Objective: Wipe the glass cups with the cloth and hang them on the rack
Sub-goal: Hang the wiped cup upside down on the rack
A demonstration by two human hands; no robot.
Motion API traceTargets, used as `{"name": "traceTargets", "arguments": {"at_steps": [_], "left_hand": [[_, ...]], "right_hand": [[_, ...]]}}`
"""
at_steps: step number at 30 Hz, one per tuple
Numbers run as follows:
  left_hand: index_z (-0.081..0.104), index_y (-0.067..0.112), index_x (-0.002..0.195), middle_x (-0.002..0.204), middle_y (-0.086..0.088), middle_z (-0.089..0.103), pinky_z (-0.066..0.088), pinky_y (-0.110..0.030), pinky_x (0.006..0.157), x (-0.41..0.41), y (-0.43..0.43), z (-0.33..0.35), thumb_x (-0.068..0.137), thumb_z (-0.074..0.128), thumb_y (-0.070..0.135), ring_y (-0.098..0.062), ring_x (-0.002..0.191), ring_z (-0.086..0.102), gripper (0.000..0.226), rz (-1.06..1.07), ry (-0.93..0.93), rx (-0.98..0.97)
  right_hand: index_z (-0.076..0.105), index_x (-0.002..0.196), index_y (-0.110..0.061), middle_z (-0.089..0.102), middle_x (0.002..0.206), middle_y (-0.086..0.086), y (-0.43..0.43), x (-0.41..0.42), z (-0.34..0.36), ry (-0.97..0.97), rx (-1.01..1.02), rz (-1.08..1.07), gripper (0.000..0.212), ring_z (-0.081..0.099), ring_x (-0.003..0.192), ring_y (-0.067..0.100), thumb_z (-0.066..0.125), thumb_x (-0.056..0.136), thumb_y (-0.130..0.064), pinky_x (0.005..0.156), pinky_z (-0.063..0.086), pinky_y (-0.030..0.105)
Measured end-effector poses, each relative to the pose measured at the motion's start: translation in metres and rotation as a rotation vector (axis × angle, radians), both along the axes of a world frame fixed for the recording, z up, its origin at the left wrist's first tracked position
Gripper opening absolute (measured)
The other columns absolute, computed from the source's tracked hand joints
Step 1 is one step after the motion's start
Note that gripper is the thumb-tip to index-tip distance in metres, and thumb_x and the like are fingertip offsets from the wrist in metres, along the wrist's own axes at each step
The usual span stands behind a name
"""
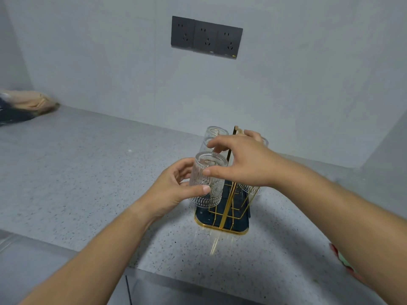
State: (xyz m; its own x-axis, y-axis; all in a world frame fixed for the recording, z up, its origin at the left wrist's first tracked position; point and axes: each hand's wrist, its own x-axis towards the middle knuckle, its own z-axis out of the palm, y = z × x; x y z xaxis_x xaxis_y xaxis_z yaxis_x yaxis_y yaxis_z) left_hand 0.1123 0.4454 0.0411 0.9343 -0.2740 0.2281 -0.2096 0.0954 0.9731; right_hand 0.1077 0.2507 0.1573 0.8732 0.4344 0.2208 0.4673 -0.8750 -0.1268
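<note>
Item: front cup [208, 181], clear ribbed glass, mouth down, base up.
Location: at the near-left corner of the rack [226, 214], over a gold peg whose loop shows through the glass near the base.
Long axis: near upright, the base leaning slightly right, toward the rack's centre post.
Left hand [176, 190]: fingers and thumb curled round the cup's lower half, coming in from the left.
Right hand [246, 164]: thumb on the upper near wall and fingers curved over the base, coming in from the right across the rack.
Nearer hand: both are on the cup; the left carries the lower body and the right steadies the top.
Deciding relation: cup mouth to peg. The cup looks already threaded, so the next step is probably to let it sink along the peg's line and let go.
Risk: a skewed release could knock it against the rear cup.
Rear cup [214, 134]: inverted on the peg just behind, close to the right hand's fingers.
Right-side cups [248, 188]: at least one hangs there, mostly hidden by the right hand; the count cannot be told.
Tray [222, 225]: dark, gold-rimmed, under the rack on the speckled surface [88, 172]; nothing seen in it but the rack's wires.
Red-and-green item [343, 260]: at the right edge, partly behind the forearm; possibly the cloth.
</note>
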Motion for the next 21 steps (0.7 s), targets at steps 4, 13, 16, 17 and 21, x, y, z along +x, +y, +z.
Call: {"name": "traceTargets", "arguments": {"at_steps": [4, 13, 16, 17, 21], "left_hand": [[0.064, 0.016, 0.131, 0.127, -0.001, 0.074, 0.056, -0.02, 0.092, 0.001, 0.001, -0.005, 0.069, 0.086, 0.011, -0.013, 0.118, 0.07, 0.066, 0.004, 0.008, -0.011], [0.06, 0.014, 0.137, 0.13, 0.0, 0.072, 0.056, -0.022, 0.094, -0.002, 0.002, -0.005, 0.072, 0.085, 0.012, -0.013, 0.12, 0.07, 0.07, -0.005, -0.004, 0.035], [0.06, 0.014, 0.138, 0.128, 0.001, 0.073, 0.055, -0.02, 0.092, -0.004, 0.002, -0.002, 0.075, 0.084, 0.009, -0.013, 0.118, 0.07, 0.068, -0.001, -0.004, 0.054], [0.06, 0.014, 0.138, 0.128, 0.001, 0.073, 0.055, -0.02, 0.092, -0.005, 0.003, -0.001, 0.077, 0.083, 0.007, -0.013, 0.118, 0.07, 0.066, -0.004, -0.004, 0.064], [0.058, 0.022, 0.139, 0.129, 0.007, 0.072, 0.056, -0.021, 0.095, -0.009, 0.005, 0.005, 0.074, 0.088, 0.009, -0.011, 0.122, 0.068, 0.073, -0.017, 0.01, 0.103]], "right_hand": [[0.052, 0.138, -0.037, 0.065, 0.129, -0.015, 0.003, 0.001, -0.002, 0.011, -0.021, -0.005, 0.067, 0.053, 0.131, 0.009, 0.064, 0.082, -0.071, 0.125, 0.005, 0.051], [0.05, 0.141, -0.035, 0.064, 0.129, -0.014, 0.003, -0.003, -0.005, 0.001, -0.007, -0.011, 0.068, 0.051, 0.132, 0.01, 0.063, 0.083, -0.069, 0.124, 0.004, 0.049], [0.048, 0.143, -0.034, 0.063, 0.13, -0.012, 0.005, -0.004, -0.006, -0.009, -0.037, -0.012, 0.069, 0.048, 0.134, 0.013, 0.061, 0.085, -0.069, 0.124, 0.003, 0.051], [0.047, 0.143, -0.034, 0.063, 0.131, -0.012, 0.005, -0.004, -0.006, -0.011, -0.051, -0.01, 0.069, 0.047, 0.135, 0.013, 0.06, 0.085, -0.069, 0.124, 0.003, 0.052], [0.047, 0.145, -0.034, 0.057, 0.14, -0.01, 0.004, -0.011, -0.005, -0.036, -0.029, 0.015, 0.07, 0.038, 0.142, 0.014, 0.059, 0.086, -0.069, 0.126, 0.003, 0.05]]}}
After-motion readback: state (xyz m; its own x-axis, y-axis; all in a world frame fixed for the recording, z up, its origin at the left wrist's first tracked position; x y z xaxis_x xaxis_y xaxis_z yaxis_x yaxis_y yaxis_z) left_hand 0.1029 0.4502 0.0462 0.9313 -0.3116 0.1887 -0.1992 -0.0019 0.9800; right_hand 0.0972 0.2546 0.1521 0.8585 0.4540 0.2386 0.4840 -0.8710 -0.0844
